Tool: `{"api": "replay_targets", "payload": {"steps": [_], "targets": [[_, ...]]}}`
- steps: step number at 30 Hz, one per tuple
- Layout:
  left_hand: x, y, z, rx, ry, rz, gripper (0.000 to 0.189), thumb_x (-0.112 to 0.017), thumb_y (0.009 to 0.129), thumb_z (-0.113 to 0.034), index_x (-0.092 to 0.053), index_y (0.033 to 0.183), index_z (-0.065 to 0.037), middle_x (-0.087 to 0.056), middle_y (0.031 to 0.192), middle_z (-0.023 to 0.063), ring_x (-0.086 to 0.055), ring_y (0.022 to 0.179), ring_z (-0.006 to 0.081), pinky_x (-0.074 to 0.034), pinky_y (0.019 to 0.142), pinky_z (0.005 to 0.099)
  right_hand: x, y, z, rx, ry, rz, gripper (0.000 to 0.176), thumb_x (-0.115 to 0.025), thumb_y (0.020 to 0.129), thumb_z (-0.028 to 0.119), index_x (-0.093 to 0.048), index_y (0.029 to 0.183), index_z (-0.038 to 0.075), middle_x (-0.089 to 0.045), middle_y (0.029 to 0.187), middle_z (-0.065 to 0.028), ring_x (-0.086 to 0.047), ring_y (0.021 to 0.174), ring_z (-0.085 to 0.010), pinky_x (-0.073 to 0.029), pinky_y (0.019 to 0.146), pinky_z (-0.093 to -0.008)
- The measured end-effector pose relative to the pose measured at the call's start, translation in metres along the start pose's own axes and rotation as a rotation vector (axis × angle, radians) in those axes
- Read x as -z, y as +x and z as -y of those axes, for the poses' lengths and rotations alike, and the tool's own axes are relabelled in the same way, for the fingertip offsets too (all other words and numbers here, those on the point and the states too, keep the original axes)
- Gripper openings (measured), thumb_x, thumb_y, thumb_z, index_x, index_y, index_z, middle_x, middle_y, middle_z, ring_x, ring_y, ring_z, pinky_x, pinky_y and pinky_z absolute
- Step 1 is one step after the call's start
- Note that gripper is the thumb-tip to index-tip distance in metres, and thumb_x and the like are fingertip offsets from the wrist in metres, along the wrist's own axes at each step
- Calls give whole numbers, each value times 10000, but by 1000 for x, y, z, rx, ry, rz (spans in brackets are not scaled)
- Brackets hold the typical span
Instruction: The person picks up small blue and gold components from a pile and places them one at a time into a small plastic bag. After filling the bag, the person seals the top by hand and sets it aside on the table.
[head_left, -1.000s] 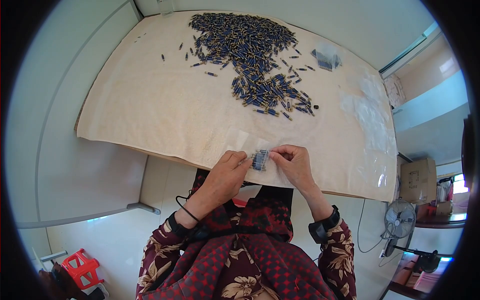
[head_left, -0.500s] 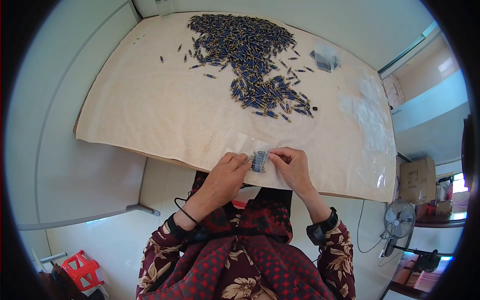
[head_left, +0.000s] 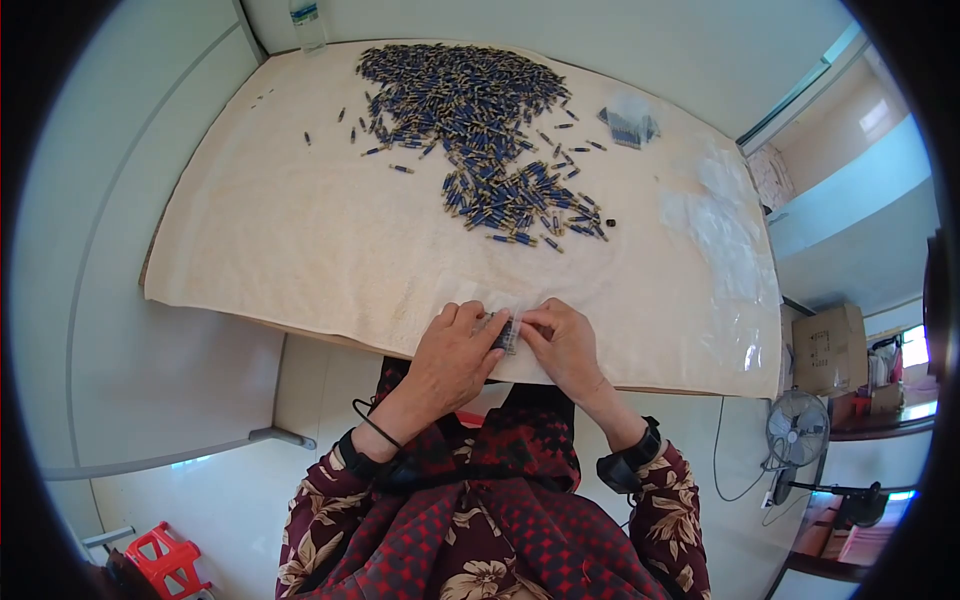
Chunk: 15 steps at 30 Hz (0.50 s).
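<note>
At the near edge of the table, the left hand [head_left: 452, 352] and right hand [head_left: 566, 345] meet knuckles-up with fingers curled in, both pinching a small clear bag [head_left: 503, 330] between them. The bag rests on the beige cloth [head_left: 300, 240] and shows dark blue pieces inside. Fingers cover most of it, so its opening cannot be made out. Farther off sprawls a pile of blue-and-gold pieces [head_left: 470, 100]. A filled bag [head_left: 626, 112] lies at the far right.
</note>
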<state>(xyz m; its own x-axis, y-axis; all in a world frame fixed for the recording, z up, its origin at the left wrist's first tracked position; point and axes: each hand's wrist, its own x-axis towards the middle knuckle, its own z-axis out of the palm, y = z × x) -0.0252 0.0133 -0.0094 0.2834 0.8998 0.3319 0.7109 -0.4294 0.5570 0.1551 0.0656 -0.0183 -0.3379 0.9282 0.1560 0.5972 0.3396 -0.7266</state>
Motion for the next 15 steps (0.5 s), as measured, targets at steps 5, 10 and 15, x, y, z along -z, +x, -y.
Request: {"api": "replay_targets", "payload": {"steps": [5,10,15], "targets": [[-4,2,0,27,60,15,479,-661,752,-70,-544,1214,-25,-504,1073,152,-502,896,300,-443,794,380,-1,-1,1,-11,2,-11,95,-712,761,89,-697,847,53,-562,698,-56,-547,574,-183,-408,521,-289],[-6,-1,4,27,38,-14,468,-665,751,-79,-556,1203,-33,-503,1068,146,-500,885,297,-445,781,380,-1,0,0,-14,11,0,96,-710,768,84,-694,854,44,-577,704,-55,-545,571,-164,-407,521,-278],[-7,0,3,-3,74,-21,450,-665,749,-78,-566,1186,-37,-504,1067,145,-500,881,297,-447,775,381,0,-2,-5,-41,121,2,113,-695,791,81,-686,879,13,-641,753,-59,-558,575,-125,-432,532,-253]]}}
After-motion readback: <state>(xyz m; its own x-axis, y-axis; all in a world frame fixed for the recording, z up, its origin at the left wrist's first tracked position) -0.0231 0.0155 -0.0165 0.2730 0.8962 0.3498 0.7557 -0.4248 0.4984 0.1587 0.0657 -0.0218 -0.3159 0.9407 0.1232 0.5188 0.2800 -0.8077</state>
